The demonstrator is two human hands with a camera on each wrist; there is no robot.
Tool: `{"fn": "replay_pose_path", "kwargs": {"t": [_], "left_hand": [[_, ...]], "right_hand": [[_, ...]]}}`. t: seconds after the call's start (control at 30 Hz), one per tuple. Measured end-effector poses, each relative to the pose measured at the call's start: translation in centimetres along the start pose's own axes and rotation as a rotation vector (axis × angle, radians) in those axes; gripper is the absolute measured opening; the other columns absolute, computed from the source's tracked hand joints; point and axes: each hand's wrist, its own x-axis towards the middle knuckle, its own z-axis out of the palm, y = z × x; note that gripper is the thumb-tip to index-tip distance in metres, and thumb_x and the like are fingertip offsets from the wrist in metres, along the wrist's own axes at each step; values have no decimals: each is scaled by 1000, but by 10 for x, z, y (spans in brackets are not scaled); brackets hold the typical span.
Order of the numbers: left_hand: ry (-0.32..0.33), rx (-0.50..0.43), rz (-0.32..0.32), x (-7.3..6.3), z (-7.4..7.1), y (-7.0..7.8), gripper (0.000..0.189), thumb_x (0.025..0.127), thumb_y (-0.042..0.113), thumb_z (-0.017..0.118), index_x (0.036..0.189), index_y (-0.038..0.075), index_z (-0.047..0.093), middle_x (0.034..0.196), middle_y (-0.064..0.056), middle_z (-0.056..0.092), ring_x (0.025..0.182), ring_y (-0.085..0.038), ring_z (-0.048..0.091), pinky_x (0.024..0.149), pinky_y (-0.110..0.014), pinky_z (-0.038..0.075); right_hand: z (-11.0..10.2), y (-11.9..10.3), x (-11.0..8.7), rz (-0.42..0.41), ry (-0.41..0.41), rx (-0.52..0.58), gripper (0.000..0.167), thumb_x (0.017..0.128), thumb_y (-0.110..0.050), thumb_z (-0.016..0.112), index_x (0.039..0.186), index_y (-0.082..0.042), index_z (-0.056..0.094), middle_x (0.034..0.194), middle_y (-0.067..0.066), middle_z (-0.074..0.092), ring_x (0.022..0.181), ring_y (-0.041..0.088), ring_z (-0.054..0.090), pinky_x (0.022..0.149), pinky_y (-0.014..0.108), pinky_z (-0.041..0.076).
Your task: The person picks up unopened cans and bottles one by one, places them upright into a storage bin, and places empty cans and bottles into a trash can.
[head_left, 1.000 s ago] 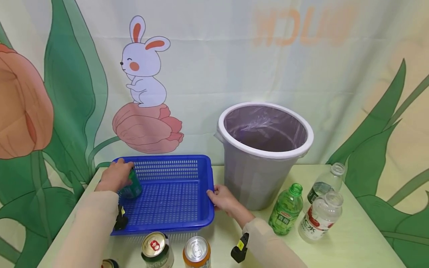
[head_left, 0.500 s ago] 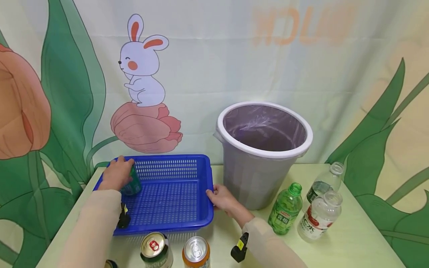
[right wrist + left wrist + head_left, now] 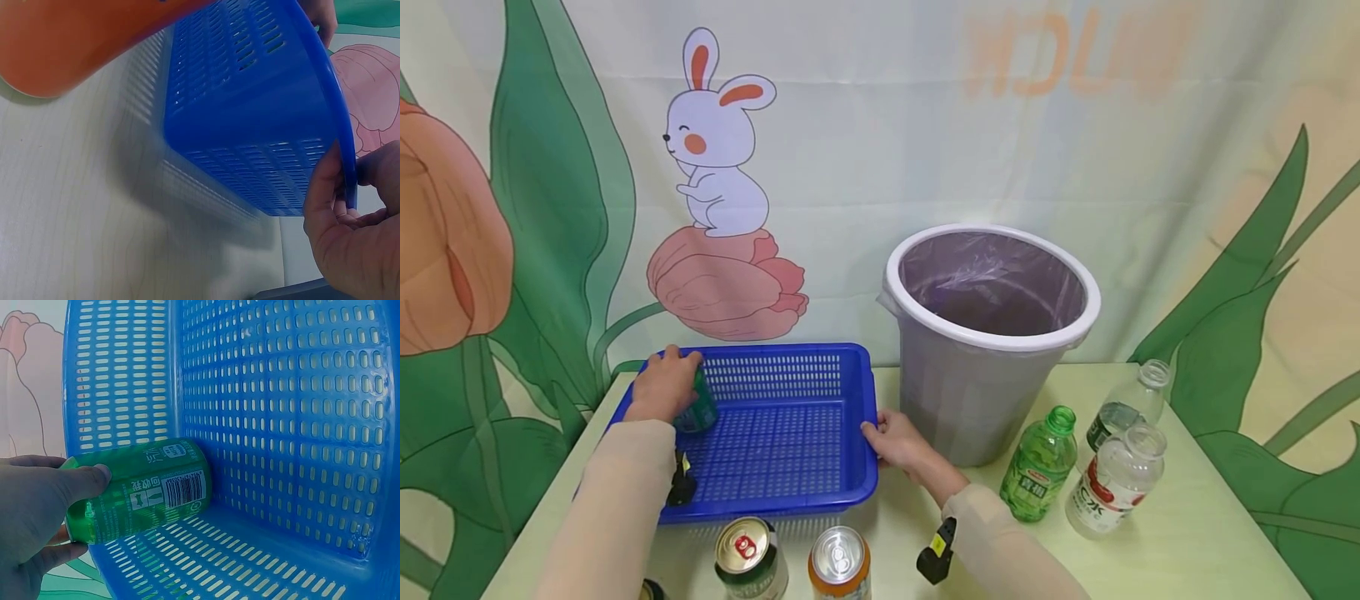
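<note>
Left grip (image 3: 34, 509) holds green can (image 3: 144, 478); only wrist view shows barcode (image 3: 185, 489).

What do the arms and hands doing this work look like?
They are a person's: the left hand and right hand are bare. The left sleeve and right sleeve are plain pale cream. Beside each sits a small black device with a yellow patch. No cables show.

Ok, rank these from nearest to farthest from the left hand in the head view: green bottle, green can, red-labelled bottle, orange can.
1. Green can: held by the left hand, in the blue basket.
2. Orange can: in front of the basket.
3. Green bottle: front right of the grey bin.
4. Red-labelled bottle: just right of the green bottle.
</note>
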Motion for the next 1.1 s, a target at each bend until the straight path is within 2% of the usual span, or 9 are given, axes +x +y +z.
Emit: {"fn": "replay_pose_path", "kwargs": {"t": [0.17, 0.3, 0.6, 0.77, 0.97, 1.1], "left_hand": [[-13, -9, 3, -2, -1, 1, 56, 82, 11, 68, 131, -2, 43, 123, -36, 37, 111, -55, 38, 81, -66, 42], [-23, -10, 30, -4, -4, 0, 58, 82, 12, 68, 131, -3, 42, 126, -36, 37, 112, -56, 37, 83, -66, 41], [-95, -21, 53, -5, -9, -3, 67, 84, 20, 65, 138, -4, 33, 135, -36, 31, 119, -56, 32, 89, -67, 37], [-43, 17, 89, -7, -17, -4, 61, 84, 23, 64, 133, -5, 41, 128, -34, 40, 112, -53, 41, 85, -63, 42], [63, 41, 121, -7, -27, -2, 42, 84, 19, 62, 115, -6, 53, 106, -27, 51, 92, -43, 54, 74, -56, 48], [85, 34, 131, -6, -33, 3, 31, 83, 15, 63, 106, -5, 57, 95, -21, 56, 82, -35, 58, 68, -50, 52]], "right_hand": [[0, -1, -1, 5, 1, -5, 21, 95, -14, 47, 102, 5, 49, 94, 23, 62, 72, 22, 65, 59, 34, 56], [0, -1, -2, 9, -4, -2, 20, 95, -14, 47, 102, 5, 49, 93, 22, 62, 72, 22, 64, 59, 35, 56], [-1, -4, -3, 4, -15, -2, 20, 95, -13, 46, 102, 6, 49, 85, 15, 63, 66, 17, 63, 59, 35, 56], [0, -3, -1, 4, -12, 2, 20, 95, -13, 47, 101, 5, 49, 87, 16, 63, 66, 16, 62, 59, 35, 56], [1, -3, -2, 5, -11, -3, 19, 94, -13, 47, 99, 5, 49, 87, 18, 63, 66, 17, 62, 59, 35, 56], [1, -4, -2, 7, -10, 5, 19, 94, -13, 47, 99, 5, 48, 89, 19, 63, 68, 19, 63, 59, 36, 56]]}}
